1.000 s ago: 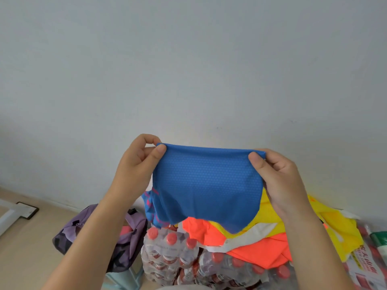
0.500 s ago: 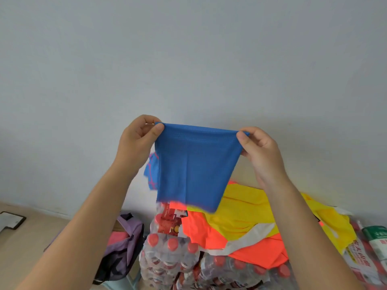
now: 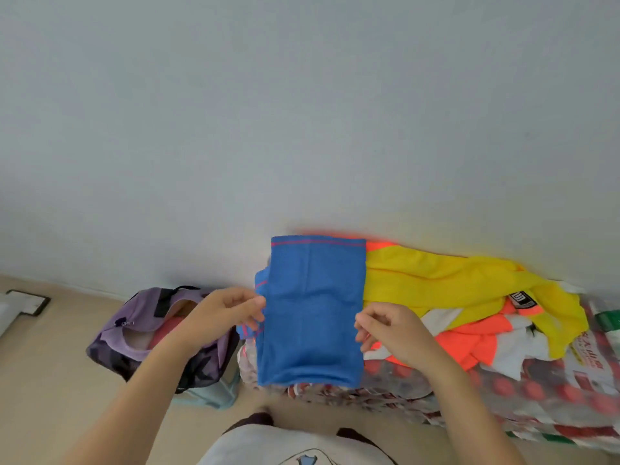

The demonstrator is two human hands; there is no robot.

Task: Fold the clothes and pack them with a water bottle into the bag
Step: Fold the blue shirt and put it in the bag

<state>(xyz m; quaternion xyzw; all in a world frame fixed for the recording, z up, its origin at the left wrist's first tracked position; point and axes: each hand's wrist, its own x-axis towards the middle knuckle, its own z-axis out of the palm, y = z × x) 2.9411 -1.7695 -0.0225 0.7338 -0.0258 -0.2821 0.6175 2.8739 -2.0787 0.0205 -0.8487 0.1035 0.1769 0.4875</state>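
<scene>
Two hands, left (image 3: 225, 310) and right (image 3: 391, 328), pinch opposite edges of one folded blue mesh garment (image 3: 312, 313) lying on shrink-wrapped red-capped water bottles (image 3: 503, 387); one purple fabric bag (image 3: 151, 327) sits beside.

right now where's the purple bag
In the head view, the purple bag sits on the floor at lower left, open, just left of the blue garment and behind the left hand.

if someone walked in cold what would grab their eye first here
The folded blue garment lies flat in the centre on shrink-wrapped packs of water bottles, with the left hand and right hand at its side edges. Right of it sprawls a bright yellow garment over orange and white clothes. A purple bag sits open at left.
</scene>
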